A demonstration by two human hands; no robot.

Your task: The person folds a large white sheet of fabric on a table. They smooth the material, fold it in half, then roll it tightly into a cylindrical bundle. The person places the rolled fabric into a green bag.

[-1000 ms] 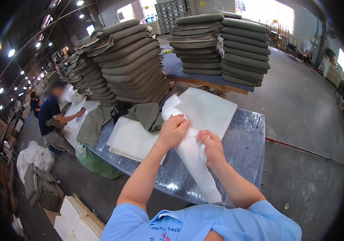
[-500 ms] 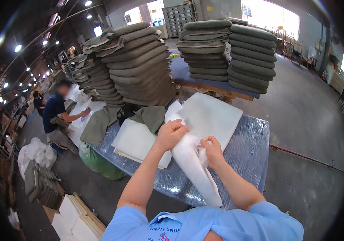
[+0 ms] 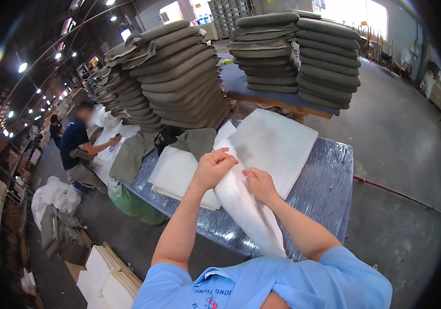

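Note:
A long piece of soft white wadding [image 3: 243, 219] lies folded lengthwise, running from the middle of the table toward my body. My left hand [image 3: 214, 169] is closed on its left side, with thumb and fingers pinched together. On the opposite edge, my right hand [image 3: 260, 184] grips the wadding with curled fingers, close beside the left. A lengthwise gap shows between the layers below my hands. Beneath and behind it rests a flat white foam sheet [image 3: 282, 141]. Smaller white sheets [image 3: 176, 172] lie left of my left hand, partly covered by grey-green fabric [image 3: 198, 140].
Plastic film wraps the table [image 3: 328, 165]. Tall stacks of grey-green cushions [image 3: 179, 77] stand behind it, and more cushion stacks [image 3: 328, 62] sit on a farther table. A co-worker [image 3: 81, 144] bends over white material at left. A green bag [image 3: 135, 203] is by the table's left edge.
My right hand has moved up and left, closer to my left hand. The wadding's right edge looks straighter, and the whole view has shifted slightly.

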